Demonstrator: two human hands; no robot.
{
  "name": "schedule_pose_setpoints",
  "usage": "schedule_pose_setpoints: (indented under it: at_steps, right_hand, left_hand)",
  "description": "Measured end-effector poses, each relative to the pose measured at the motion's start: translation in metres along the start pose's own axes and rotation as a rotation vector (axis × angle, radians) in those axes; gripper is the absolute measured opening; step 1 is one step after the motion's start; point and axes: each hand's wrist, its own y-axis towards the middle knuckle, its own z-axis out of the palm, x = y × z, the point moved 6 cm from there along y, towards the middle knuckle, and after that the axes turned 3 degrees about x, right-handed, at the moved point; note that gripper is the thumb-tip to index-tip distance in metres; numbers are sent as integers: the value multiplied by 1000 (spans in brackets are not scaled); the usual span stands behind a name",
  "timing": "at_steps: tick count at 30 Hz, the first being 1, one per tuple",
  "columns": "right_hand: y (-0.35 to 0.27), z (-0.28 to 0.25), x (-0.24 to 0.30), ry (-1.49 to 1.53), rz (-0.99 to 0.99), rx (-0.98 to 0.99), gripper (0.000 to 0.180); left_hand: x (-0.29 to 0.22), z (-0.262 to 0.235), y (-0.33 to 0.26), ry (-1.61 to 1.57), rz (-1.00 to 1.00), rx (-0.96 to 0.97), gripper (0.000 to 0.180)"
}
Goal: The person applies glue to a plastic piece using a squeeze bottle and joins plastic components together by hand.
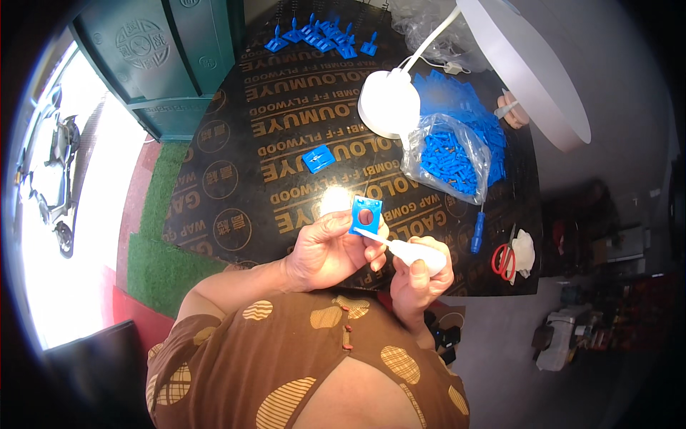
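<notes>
Between the fingers of my left hand (320,247) is a small blue plastic plate (366,204) with a round opening in its middle, held above the table. My right hand (421,282) grips a white squeeze bottle (419,259) with a narrow nozzle. The nozzle's tip is at the plate's lower edge; whether it touches cannot be made out. A flat blue piece (319,159) lies by itself on the dark plywood table (286,204), beyond my left hand.
Several blue pieces with upright pegs (314,34) stand at the far edge. A white lamp base (389,104), a clear bag of small blue parts (450,164) and a flat blue heap (446,93) lie beyond. Nearby right are a blue-handled tool (477,232) and red-handled scissors (504,262).
</notes>
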Motion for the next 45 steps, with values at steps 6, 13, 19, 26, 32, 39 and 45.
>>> schedule_pose_setpoints:
  at_steps: [6, 13, 19, 26, 32, 39, 45]
  right_hand:
    - [0, 0, 1, 130, 33, -29, 34]
    - [3, -8, -1, 249, 82, -78, 30]
    - [2, -17, 0, 214, 51, -106, 29]
    - [-1, -19, -1, 184, 63, -107, 29]
    - [-1, -17, 0, 151, 41, -93, 31]
    - [-1, -15, 5, 50, -5, -89, 35]
    - [-1, -16, 4, 76, -9, -95, 34]
  left_hand:
    - [-1, 0, -1, 72, -17, 7, 27]
    - [-1, -3, -1, -7, 2, -2, 27]
    - [-2, -2, -1, -1, 3, -9, 28]
    - [-2, -4, -2, 10, -2, -27, 30]
    - [-2, -4, -1, 13, 8, -13, 31]
    - [-1, -6, -1, 18, 22, -13, 32]
    - [-2, -5, -1, 27, 26, -1, 33]
